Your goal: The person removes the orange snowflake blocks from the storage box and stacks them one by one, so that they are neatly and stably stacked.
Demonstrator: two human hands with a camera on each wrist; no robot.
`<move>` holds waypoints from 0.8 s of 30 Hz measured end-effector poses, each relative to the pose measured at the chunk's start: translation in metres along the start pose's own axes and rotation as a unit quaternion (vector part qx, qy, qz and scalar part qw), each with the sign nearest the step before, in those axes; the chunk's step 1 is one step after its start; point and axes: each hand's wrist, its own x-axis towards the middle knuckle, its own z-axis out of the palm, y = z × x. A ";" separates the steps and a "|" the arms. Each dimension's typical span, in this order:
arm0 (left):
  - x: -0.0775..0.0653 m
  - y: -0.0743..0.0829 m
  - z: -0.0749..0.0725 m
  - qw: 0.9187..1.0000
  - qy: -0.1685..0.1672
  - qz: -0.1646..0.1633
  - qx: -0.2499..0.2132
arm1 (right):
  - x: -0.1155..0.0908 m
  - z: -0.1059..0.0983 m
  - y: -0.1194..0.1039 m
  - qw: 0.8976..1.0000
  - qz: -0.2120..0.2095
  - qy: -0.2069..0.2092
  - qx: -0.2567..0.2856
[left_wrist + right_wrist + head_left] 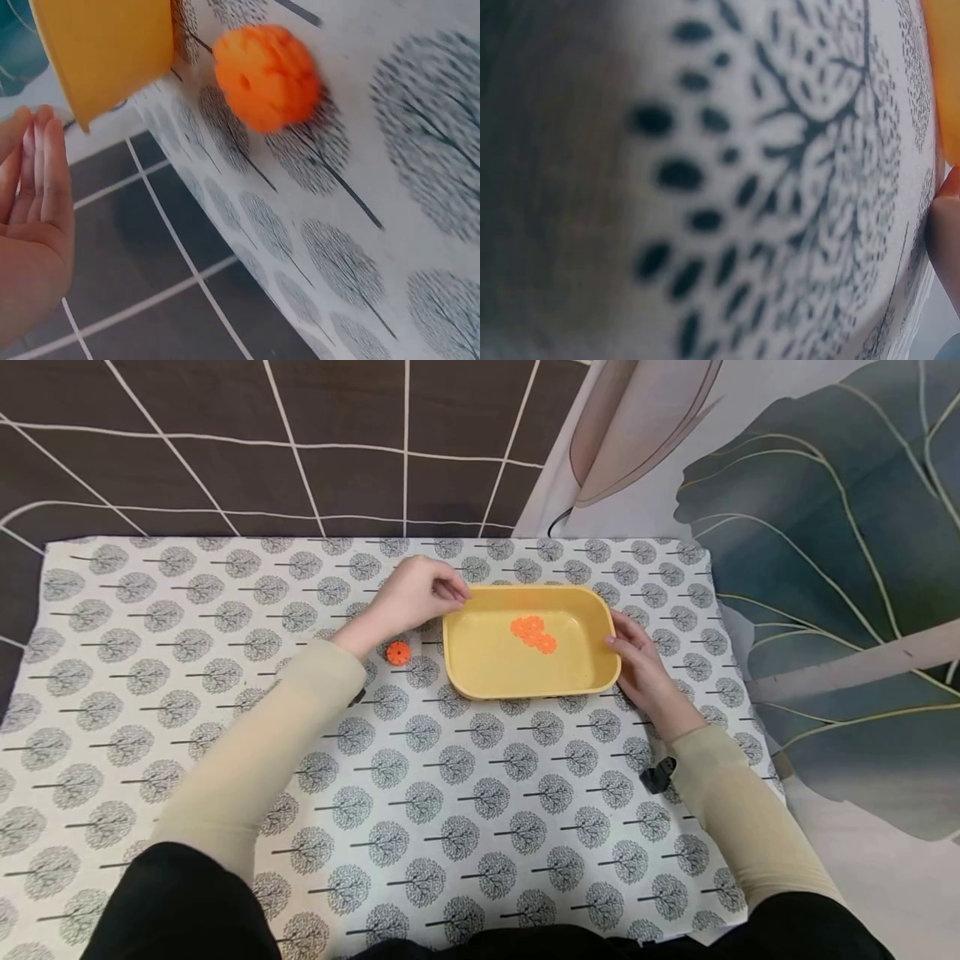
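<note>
A yellow rectangular plastic basin (pixel 495 672) with rounded corners sits on the patterned cloth, and a few flat orange flower-shaped pieces (pixel 534 633) lie together on its floor. My right hand (pixel 641 667) holds the basin's right side, thumb at the rim and fingers along the outer wall. By the upper left corner is my left hand (pixel 420 589); in the left wrist view its fingers (pixel 52 180) are nearly straight, apart from the basin, with nothing seen in them. Below that hand a small round orange ridged piece (pixel 398 652) rests on the cloth, left of the basin.
A white cloth with grey tree prints (pixel 450 827) covers the table. Dark tiled wall (pixel 345 410) stands behind the far edge, and a leaf-patterned curtain (pixel 825 552) hangs at the right. The right wrist view is mostly blurred cloth.
</note>
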 end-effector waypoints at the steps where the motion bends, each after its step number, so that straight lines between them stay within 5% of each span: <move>1: 0.003 0.002 0.003 1.000 -0.006 0.007 -0.002 | 0.000 0.000 0.000 1.000 -0.001 -0.001 -0.001; 12: 0.029 0.010 0.045 0.994 -0.083 0.065 -0.010 | 0.000 -0.001 0.000 1.000 0.004 0.006 0.000; 24: 0.046 0.010 0.075 0.991 -0.113 0.073 0.023 | -0.003 -0.002 0.001 1.000 0.001 -0.004 -0.003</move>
